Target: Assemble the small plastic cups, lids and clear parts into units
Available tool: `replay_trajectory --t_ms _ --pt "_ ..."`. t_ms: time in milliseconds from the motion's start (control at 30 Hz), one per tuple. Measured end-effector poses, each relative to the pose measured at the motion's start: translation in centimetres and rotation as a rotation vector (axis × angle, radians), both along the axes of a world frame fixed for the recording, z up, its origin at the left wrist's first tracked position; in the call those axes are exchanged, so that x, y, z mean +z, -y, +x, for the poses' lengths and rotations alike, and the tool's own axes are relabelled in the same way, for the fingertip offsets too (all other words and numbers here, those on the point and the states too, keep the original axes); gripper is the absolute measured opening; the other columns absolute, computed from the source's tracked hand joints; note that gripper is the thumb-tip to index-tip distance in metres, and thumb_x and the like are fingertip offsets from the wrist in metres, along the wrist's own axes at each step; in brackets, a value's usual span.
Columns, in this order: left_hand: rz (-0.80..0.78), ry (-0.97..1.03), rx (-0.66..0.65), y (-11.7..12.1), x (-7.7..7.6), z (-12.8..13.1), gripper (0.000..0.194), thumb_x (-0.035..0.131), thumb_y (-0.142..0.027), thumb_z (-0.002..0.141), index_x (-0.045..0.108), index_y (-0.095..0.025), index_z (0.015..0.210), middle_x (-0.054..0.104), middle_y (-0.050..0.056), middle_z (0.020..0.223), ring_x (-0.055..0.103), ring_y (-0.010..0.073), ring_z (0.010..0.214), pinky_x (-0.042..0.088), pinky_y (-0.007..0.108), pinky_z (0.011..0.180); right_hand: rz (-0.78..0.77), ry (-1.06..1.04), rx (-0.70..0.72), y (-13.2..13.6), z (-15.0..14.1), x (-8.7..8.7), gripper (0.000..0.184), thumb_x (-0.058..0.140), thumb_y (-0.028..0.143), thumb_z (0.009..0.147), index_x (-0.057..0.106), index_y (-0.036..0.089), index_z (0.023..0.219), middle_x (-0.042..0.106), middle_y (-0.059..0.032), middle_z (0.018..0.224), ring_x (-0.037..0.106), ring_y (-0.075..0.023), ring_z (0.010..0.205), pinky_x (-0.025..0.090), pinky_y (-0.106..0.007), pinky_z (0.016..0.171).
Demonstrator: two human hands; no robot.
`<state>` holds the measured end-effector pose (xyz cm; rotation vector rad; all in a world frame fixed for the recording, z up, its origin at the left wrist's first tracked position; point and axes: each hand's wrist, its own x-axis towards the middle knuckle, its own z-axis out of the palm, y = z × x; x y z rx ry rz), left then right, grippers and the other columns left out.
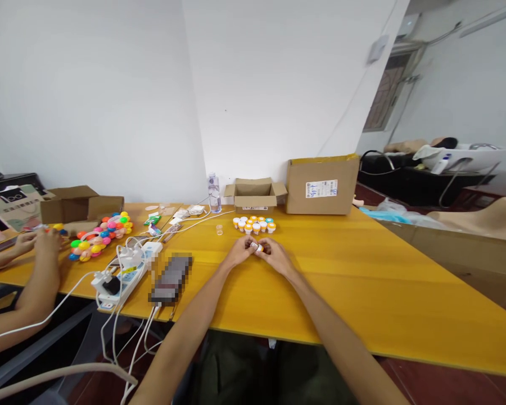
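My left hand [239, 252] and my right hand [275, 256] meet over the middle of the table, fingers closed on one small white-and-orange jar [259, 248]. The jar is tilted between the fingertips, and part of it is hidden by them. Just beyond my hands stands a cluster of similar small jars [256, 227], most with white tops and orange bands, one with a blue-green band. A small clear cup [219, 230] stands apart, to the left of the cluster.
Behind the jars are an open cardboard box [255, 201], a larger closed box [322, 191] and a water bottle [214, 193]. A phone [171, 279] and a cabled power strip [130, 275] lie left. Farther left, a co-worker's hands [37, 242] are near colourful balls [101, 236].
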<state>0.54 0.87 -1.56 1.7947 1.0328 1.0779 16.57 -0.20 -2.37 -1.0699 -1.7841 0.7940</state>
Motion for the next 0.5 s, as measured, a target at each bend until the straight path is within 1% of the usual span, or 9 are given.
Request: replay_trajectory --t_ms 100,333,500 --pt "-0.008 -0.005 0.004 -0.14 -0.22 -0.05 0.011 0.065 -0.025 0.075 0.063 -0.016 0.081 0.066 0.002 0.080 0.060 0.0149 0.077 0.047 0.027 0.076 -0.006 0.009 0.030 0.16 -0.01 0.08 0.019 0.066 0.029 0.068 0.061 0.022 0.085 0.071 -0.0002 0.080 0.065 -0.0180 0.071 0.052 -0.032 0.068" --pt "-0.019 -0.003 -0.006 -0.40 -0.63 -0.10 0.012 0.066 -0.025 0.074 0.065 -0.015 0.082 0.067 0.002 0.080 0.060 0.0150 0.076 0.047 0.027 0.075 -0.010 0.035 0.023 0.30 0.16 0.28 0.017 0.064 0.030 0.068 0.062 0.022 0.083 0.070 0.0005 0.075 0.063 -0.0185 0.068 0.050 -0.031 0.066" --pt "-0.029 -0.012 -0.002 -0.44 -0.70 -0.11 0.012 0.066 -0.023 0.073 0.066 -0.014 0.082 0.067 0.002 0.080 0.061 0.0151 0.076 0.047 0.027 0.074 -0.001 0.039 0.017 0.15 0.18 0.07 0.017 0.065 0.030 0.068 0.063 0.022 0.083 0.070 0.0003 0.074 0.063 -0.0184 0.067 0.050 -0.031 0.066"
